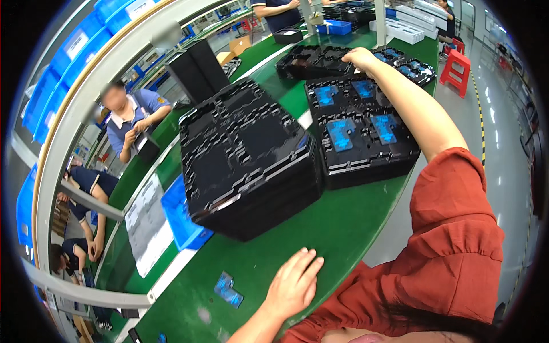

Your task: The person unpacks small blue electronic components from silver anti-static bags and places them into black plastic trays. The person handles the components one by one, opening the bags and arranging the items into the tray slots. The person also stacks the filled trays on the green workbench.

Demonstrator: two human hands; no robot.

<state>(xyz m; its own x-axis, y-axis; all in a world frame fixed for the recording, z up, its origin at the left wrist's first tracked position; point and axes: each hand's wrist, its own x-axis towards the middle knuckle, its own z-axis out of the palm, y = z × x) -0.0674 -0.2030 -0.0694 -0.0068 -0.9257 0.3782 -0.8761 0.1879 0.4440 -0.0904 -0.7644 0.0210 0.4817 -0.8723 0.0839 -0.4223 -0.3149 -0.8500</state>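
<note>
My left hand (pixel 294 283) lies on the green tabletop (pixel 320 251) with its fingers stretched out, holding nothing. To its left is a small blue L-shaped part (pixel 229 290) in clear film. My right arm stretches to the far end of the table. There my right hand (pixel 361 59) has its fingers bent over the right edge of a black plastic tray (pixel 311 62); the fingertips are partly hidden. Just nearer, another black tray stack (pixel 369 157) carries several blue parts (pixel 341 134) on top. A taller stack of black trays (pixel 243 154) stands to the left, its top pockets bare.
A blue bin (pixel 182 214) and a white sheet (pixel 147 226) lie left of the tall stack. Farther right is another tray with blue parts (pixel 416 71). Co-workers (pixel 134 120) sit across the bench. A red stool (pixel 456 73) stands on the grey floor.
</note>
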